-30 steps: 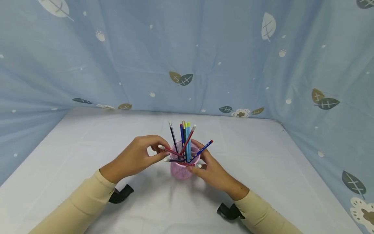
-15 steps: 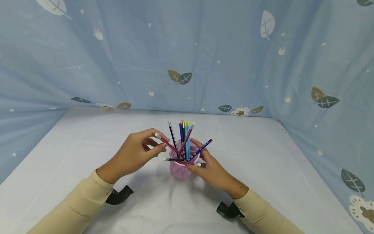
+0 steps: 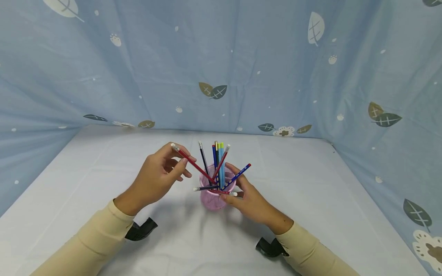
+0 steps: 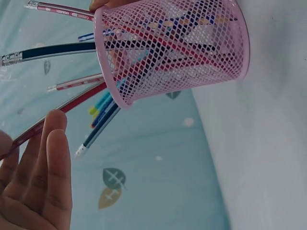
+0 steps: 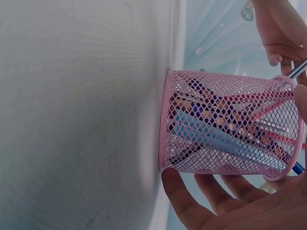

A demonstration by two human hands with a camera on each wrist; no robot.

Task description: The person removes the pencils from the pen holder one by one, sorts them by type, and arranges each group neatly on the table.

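A pink mesh pencil cup (image 3: pixel 211 202) stands upright on the white-covered table, holding several pencils that lean different ways. With thumb and fingers, my left hand (image 3: pixel 152 180) pinches a red pencil (image 3: pixel 195 165) near its white eraser end. That pencil slants down to the right, its lower part inside the cup, as the left wrist view also shows. My right hand (image 3: pixel 250 203) grips the cup's right side, thumb near the rim. In the right wrist view its fingers (image 5: pixel 184 203) lie along the mesh wall, and light-blue pencils (image 5: pixel 211 134) show through.
A dark pencil (image 3: pixel 203 188) and another red pencil (image 3: pixel 224 193) lie low across the near rim. A blue pencil (image 3: pixel 239 174) sticks out to the right. Behind the table hangs a blue leaf-patterned cloth (image 3: pixel 276 69). Black wrist mounts (image 3: pixel 141 230) sit under the sleeves.
My left hand has moved up and left with the red pencil, whose eraser end now stands higher and farther from the cup. My right hand and the cup stay in place.
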